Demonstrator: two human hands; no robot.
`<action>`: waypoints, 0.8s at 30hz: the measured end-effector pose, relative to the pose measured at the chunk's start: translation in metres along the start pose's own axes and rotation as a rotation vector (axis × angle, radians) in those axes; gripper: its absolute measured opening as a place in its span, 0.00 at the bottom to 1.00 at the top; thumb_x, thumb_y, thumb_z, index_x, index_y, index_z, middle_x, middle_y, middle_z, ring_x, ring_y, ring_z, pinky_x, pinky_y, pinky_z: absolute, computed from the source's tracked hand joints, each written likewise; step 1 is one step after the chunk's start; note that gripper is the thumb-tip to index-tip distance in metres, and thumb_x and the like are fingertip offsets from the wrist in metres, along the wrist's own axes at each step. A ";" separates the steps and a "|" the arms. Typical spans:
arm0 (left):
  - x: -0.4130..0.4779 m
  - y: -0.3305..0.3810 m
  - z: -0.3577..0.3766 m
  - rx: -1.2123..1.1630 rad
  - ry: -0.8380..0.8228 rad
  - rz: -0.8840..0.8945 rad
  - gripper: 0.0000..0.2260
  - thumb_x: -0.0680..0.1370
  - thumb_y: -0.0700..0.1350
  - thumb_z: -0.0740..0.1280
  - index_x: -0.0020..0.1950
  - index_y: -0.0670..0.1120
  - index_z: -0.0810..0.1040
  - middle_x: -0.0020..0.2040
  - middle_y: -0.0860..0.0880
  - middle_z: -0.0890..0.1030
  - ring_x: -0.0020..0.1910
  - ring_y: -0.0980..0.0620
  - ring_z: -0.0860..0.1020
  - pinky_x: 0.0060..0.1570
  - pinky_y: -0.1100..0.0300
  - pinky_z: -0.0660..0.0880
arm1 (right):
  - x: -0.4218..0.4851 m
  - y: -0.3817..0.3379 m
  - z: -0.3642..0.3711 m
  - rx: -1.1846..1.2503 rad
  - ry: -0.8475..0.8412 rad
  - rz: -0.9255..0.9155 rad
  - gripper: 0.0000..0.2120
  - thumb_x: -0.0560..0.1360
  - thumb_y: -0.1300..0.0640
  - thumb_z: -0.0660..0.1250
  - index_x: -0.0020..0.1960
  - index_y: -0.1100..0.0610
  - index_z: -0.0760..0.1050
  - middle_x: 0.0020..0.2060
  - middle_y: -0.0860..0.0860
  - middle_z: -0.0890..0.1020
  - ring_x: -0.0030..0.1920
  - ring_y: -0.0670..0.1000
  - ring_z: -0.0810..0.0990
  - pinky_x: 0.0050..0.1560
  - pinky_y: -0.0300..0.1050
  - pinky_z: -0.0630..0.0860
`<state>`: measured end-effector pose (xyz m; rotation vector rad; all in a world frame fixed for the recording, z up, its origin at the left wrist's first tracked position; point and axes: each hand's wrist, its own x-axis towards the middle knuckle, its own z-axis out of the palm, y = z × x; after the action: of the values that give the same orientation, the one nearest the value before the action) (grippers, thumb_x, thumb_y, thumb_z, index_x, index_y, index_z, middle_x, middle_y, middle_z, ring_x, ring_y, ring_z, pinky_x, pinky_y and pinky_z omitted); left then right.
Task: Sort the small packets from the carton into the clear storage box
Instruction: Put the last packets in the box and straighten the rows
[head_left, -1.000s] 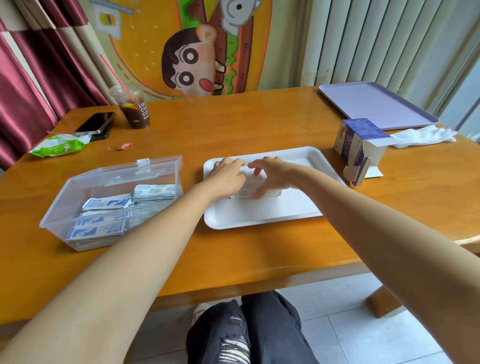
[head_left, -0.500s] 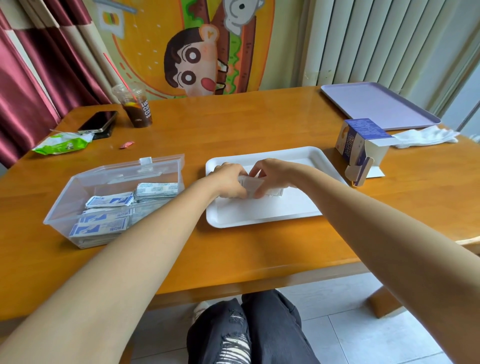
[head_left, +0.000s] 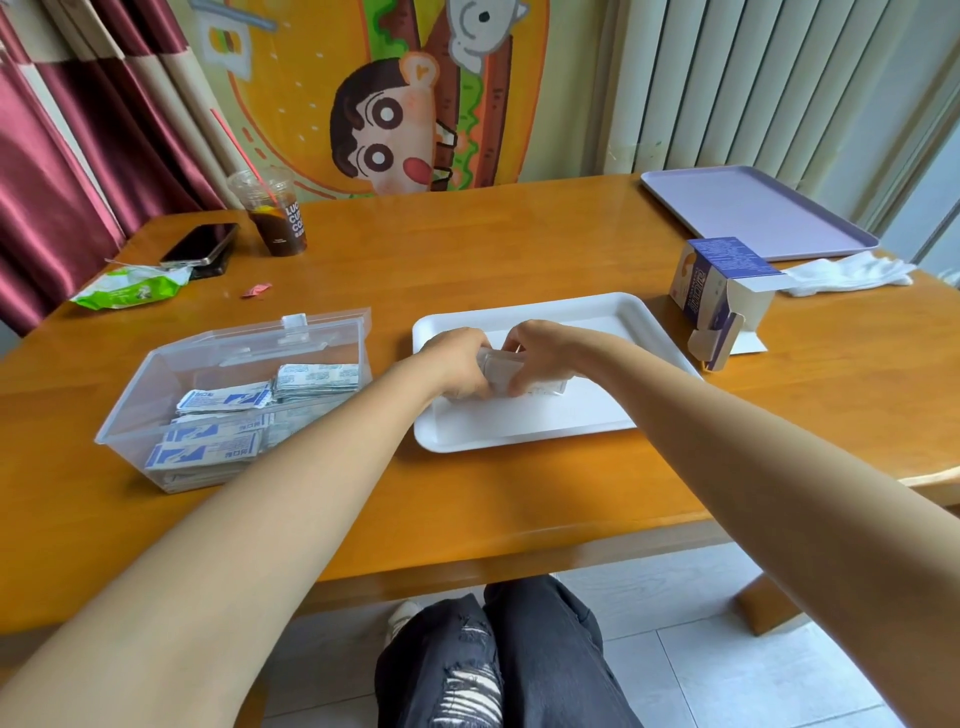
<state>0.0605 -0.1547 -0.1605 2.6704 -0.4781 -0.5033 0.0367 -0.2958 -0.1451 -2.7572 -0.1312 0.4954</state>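
**Item:** bundle of small packets (head_left: 500, 370), pale, pressed together in a stack. It is held low over the white tray (head_left: 519, 439), near its middle. The print is too blurred to read, and whether the bundle touches the tray floor cannot be told.

**Left hand** (head_left: 457, 364): fingers curled round the left end of the bundle, gripping it.

**Right hand** (head_left: 543, 353): fingers curled over the right end, gripping the same bundle. The two hands meet close together across it.

**White tray:** rectangular and rimmed, on the wooden table (head_left: 519, 249) straight ahead of the person.

**Clear storage box** (head_left: 239, 340): on the table left of the tray and apart from it, with the lid raised at the back. The left forearm crosses in front of its near right corner.

**Stored packets** (head_left: 223, 402): blue and white, lying flat in overlapping rows inside the box.

**Carton** (head_left: 717, 291): blue and white, to the right of the tray near its far corner. An end flap hangs open, and it stands on a white sheet (head_left: 748, 344).

**Further out, right:** lilac tray (head_left: 753, 213) at the far corner, with a white cloth (head_left: 847, 273) just beside its near edge.

**Further out, left:**
- plastic cup (head_left: 275, 215) holding a dark drink and a straw
- dark phone (head_left: 200, 243) near the cup
- green wrapper (head_left: 130, 291), its far edge under the phone
- small red scrap (head_left: 256, 290) between the wrapper and the box

**Below the table edge:** the person's knees in dark, ripped trousers (head_left: 519, 660)
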 end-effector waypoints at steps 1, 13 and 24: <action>-0.001 0.000 0.001 0.005 -0.001 -0.005 0.15 0.72 0.44 0.72 0.55 0.42 0.75 0.45 0.45 0.78 0.40 0.47 0.75 0.38 0.57 0.72 | 0.000 0.000 0.000 -0.020 -0.003 0.000 0.21 0.71 0.55 0.72 0.62 0.57 0.74 0.52 0.54 0.78 0.46 0.54 0.75 0.33 0.40 0.68; -0.004 -0.003 0.002 0.050 0.065 0.054 0.15 0.73 0.47 0.71 0.57 0.46 0.74 0.52 0.48 0.76 0.45 0.48 0.74 0.37 0.60 0.69 | -0.003 0.001 0.005 -0.025 -0.005 -0.065 0.19 0.73 0.57 0.69 0.62 0.58 0.70 0.50 0.54 0.75 0.42 0.54 0.74 0.31 0.42 0.69; -0.019 0.000 0.011 -0.055 0.296 0.168 0.06 0.74 0.42 0.69 0.49 0.48 0.75 0.46 0.51 0.79 0.37 0.53 0.73 0.31 0.62 0.65 | -0.006 0.025 0.022 0.084 0.247 -0.171 0.16 0.70 0.57 0.73 0.54 0.58 0.73 0.48 0.51 0.75 0.46 0.52 0.72 0.41 0.42 0.64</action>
<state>0.0393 -0.1511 -0.1650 2.5629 -0.5825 -0.0687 0.0244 -0.3133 -0.1712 -2.6674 -0.2756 0.1112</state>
